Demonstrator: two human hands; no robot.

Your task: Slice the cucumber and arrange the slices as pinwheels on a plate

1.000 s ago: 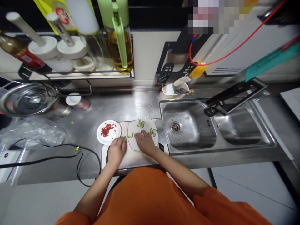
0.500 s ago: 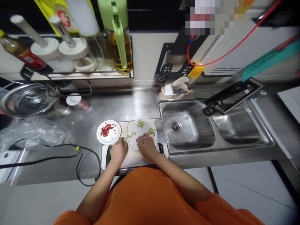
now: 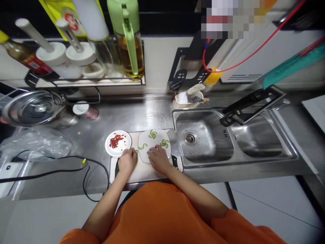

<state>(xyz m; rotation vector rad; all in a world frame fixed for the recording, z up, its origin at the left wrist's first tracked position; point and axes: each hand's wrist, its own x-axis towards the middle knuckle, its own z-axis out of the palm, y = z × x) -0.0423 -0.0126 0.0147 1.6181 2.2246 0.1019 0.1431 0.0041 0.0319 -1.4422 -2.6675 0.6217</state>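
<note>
A white plate (image 3: 157, 137) with curled green cucumber slices (image 3: 152, 134) lies on a pale cutting board (image 3: 142, 173). My right hand (image 3: 158, 157) rests on the plate's near edge, fingers spread over it. My left hand (image 3: 127, 160) lies on the board just left of the plate, fingers curled around a small cucumber piece (image 3: 136, 151). The dark green end of a cucumber (image 3: 117, 167) pokes out under that hand. A small round dish of chopped red chilli (image 3: 118, 143) sits to the left of the plate.
A steel double sink (image 3: 208, 137) with a black tap (image 3: 250, 105) lies right of the board. A pot lid (image 3: 33, 108), plastic bag (image 3: 35, 144) and black cable (image 3: 63, 167) occupy the left counter. Bottles stand on a rack (image 3: 101, 79) behind.
My left hand shifted slightly left and back, staying on the board beside the plate. My right hand slid a little toward the plate's near edge.
</note>
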